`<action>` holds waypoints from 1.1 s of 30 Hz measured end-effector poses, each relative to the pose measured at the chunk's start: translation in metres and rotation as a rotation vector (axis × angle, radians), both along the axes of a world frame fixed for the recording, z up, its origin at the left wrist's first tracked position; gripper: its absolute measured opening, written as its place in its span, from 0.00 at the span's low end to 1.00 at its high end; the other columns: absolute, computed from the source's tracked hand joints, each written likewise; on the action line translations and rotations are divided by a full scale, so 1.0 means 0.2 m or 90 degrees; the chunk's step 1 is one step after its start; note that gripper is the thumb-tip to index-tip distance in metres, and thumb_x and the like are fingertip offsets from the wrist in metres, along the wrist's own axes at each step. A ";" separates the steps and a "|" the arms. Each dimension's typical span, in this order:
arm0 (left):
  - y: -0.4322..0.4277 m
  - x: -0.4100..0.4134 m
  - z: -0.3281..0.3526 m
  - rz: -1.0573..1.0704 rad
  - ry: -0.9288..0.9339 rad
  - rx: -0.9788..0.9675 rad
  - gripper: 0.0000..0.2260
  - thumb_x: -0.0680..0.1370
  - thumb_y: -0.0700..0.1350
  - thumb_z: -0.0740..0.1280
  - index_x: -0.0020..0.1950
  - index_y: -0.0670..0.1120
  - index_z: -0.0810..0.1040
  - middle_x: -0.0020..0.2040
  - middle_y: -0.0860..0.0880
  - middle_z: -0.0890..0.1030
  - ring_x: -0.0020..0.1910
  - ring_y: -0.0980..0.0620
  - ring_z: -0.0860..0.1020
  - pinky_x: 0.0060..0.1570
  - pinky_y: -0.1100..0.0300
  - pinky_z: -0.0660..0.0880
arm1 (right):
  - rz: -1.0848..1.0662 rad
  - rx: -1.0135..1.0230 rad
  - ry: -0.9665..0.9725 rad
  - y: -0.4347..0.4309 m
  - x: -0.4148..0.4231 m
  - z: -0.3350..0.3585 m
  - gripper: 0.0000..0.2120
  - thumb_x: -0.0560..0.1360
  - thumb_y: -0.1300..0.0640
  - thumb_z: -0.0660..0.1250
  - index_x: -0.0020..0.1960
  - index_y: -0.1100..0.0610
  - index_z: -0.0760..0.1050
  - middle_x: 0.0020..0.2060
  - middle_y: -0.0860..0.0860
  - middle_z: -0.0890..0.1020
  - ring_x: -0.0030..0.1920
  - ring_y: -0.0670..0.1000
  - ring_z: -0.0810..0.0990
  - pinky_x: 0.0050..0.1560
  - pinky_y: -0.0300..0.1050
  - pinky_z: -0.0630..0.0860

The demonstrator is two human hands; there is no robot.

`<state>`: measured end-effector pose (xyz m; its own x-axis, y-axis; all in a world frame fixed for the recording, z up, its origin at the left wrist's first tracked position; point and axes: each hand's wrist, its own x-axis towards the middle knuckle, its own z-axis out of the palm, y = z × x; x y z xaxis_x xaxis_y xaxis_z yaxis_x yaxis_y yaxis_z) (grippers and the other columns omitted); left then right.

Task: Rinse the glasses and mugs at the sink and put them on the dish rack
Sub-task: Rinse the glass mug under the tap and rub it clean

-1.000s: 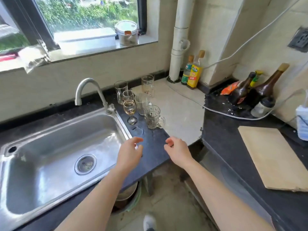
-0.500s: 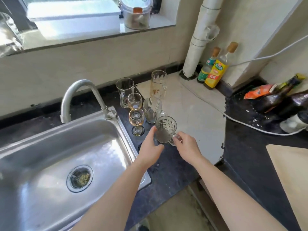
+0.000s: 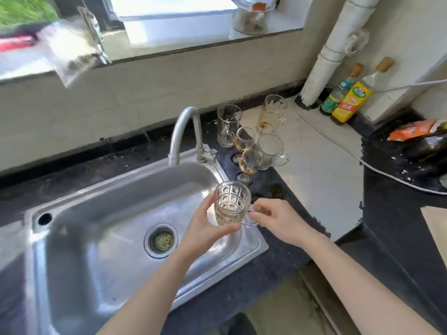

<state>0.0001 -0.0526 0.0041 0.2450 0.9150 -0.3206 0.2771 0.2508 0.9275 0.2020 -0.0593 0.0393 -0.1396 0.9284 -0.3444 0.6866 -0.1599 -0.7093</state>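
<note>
Currently: patterned glass mug (image 3: 232, 204) is held upright over the sink (image 3: 96, 213), just inside the basin's right rim. Left hand (image 3: 205, 228) wraps the mug body, fingers curled behind it, thumb across the front near the base. Right hand (image 3: 278, 221) pinches the mug handle between thumb and curled fingers. Brownish residue sits in the mug bottom. Faucet (image 3: 186, 131) stands at the sink's back right corner, spout arching over the basin. Drain strainer (image 3: 160, 240) at the sink's centre holds greenish debris. Right of the sink, beside the faucet, stand two stemmed glasses (image 3: 250, 162) with amber residue and three handled mugs (image 3: 269, 151).
</note>
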 end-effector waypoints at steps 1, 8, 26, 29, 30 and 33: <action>0.02 -0.09 0.01 0.008 0.006 0.005 0.35 0.63 0.48 0.81 0.67 0.56 0.70 0.61 0.60 0.77 0.57 0.70 0.72 0.52 0.77 0.65 | 0.013 -0.004 0.016 0.03 -0.09 -0.01 0.08 0.76 0.53 0.67 0.38 0.50 0.76 0.33 0.45 0.78 0.36 0.43 0.76 0.40 0.43 0.72; 0.18 -0.56 -0.03 0.000 0.073 -0.005 0.31 0.62 0.45 0.82 0.61 0.53 0.73 0.55 0.55 0.80 0.55 0.60 0.77 0.51 0.74 0.70 | 0.078 -0.024 -0.006 0.22 -0.56 -0.05 0.11 0.76 0.56 0.68 0.35 0.49 0.73 0.29 0.45 0.74 0.32 0.43 0.70 0.36 0.40 0.67; 0.35 -0.61 -0.04 0.080 0.185 0.050 0.29 0.60 0.50 0.81 0.55 0.57 0.70 0.47 0.62 0.78 0.47 0.63 0.77 0.40 0.77 0.68 | 0.052 0.084 -0.539 0.92 -0.61 -0.17 0.10 0.79 0.61 0.60 0.57 0.62 0.75 0.54 0.59 0.80 0.56 0.60 0.79 0.48 0.49 0.75; 0.36 -0.60 -0.04 0.089 0.190 0.054 0.30 0.59 0.51 0.81 0.55 0.57 0.69 0.46 0.63 0.78 0.47 0.63 0.76 0.41 0.77 0.68 | 0.078 0.125 -0.587 0.94 -0.61 -0.21 0.09 0.79 0.58 0.60 0.56 0.59 0.75 0.52 0.55 0.81 0.54 0.58 0.80 0.41 0.46 0.69; 0.36 -0.60 -0.03 0.092 0.192 0.056 0.30 0.59 0.51 0.81 0.55 0.58 0.69 0.47 0.63 0.78 0.48 0.62 0.76 0.41 0.77 0.68 | 0.083 0.133 -0.596 0.95 -0.60 -0.21 0.09 0.80 0.58 0.60 0.56 0.59 0.75 0.52 0.55 0.81 0.53 0.57 0.80 0.41 0.46 0.68; 0.35 -0.58 -0.03 0.102 0.187 0.061 0.31 0.59 0.51 0.81 0.56 0.57 0.69 0.48 0.62 0.78 0.49 0.61 0.77 0.42 0.76 0.68 | 0.095 0.158 -0.622 0.97 -0.60 -0.22 0.09 0.80 0.60 0.59 0.57 0.59 0.75 0.52 0.55 0.81 0.53 0.57 0.80 0.40 0.45 0.68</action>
<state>-0.1167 0.0182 -0.0017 0.0051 0.9637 -0.2670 0.4998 0.2288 0.8354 0.0825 0.1357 -0.0055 -0.0210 0.9853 -0.1697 0.9842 0.0502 0.1700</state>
